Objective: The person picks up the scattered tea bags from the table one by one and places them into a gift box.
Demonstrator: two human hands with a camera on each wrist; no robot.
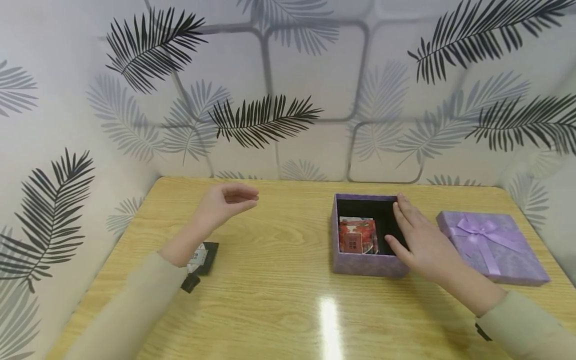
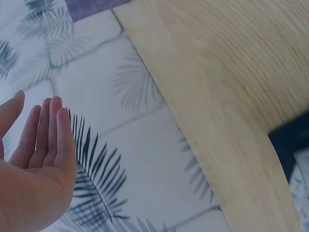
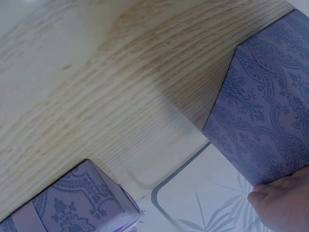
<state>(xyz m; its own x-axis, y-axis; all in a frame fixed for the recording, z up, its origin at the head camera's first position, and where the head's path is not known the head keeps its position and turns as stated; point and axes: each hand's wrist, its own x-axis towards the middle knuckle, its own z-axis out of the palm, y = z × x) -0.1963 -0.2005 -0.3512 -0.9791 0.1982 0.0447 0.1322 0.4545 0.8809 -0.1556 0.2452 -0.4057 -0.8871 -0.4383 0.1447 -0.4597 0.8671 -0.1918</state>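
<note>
My right hand (image 1: 425,245) rests on the right rim of a purple patterned box (image 1: 371,265). Its fingers are straight at the far right corner, and the thumb reaches over the black interior. Inside, on the left, lies a red printed packet (image 1: 353,242) with more printed pieces under it. The right wrist view shows the box's outer wall (image 3: 265,106) with fingers at its edge. My left hand (image 1: 225,202) hovers over the left side of the table, fingers loosely bent and apart from the thumb, palm bare in the left wrist view.
Right of the box lies its purple lid (image 1: 499,250) with a ribbon bow. Under my left forearm, a black flat item (image 1: 209,257) with a white label sits partly hidden, a small black piece (image 1: 191,283) beside it. A leaf-patterned wall (image 1: 310,150) stands behind the wooden table (image 1: 270,310).
</note>
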